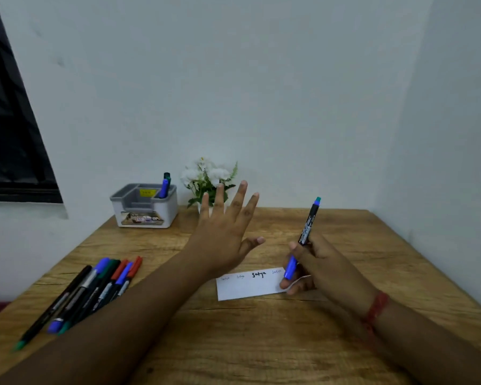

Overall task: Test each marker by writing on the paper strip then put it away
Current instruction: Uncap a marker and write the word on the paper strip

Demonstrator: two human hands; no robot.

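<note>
My right hand [314, 263] grips a black marker [307, 227] with a blue cap pointing down at the right end of the white paper strip [247, 287], which bears several written words. My left hand [222, 232] hovers above the table with fingers spread wide, holding nothing, just left of and beyond the strip. Several capped markers [95, 287] lie in a bunch at the left of the wooden table [261, 343]. A grey and white organiser [145, 207] stands at the back left with two markers [165, 186] upright in its right compartment.
A small pot of white flowers [206, 179] stands against the back wall, behind my left hand. A dark window [9, 120] fills the left wall. Walls close the table in at the back and right; a red thread circles my right wrist.
</note>
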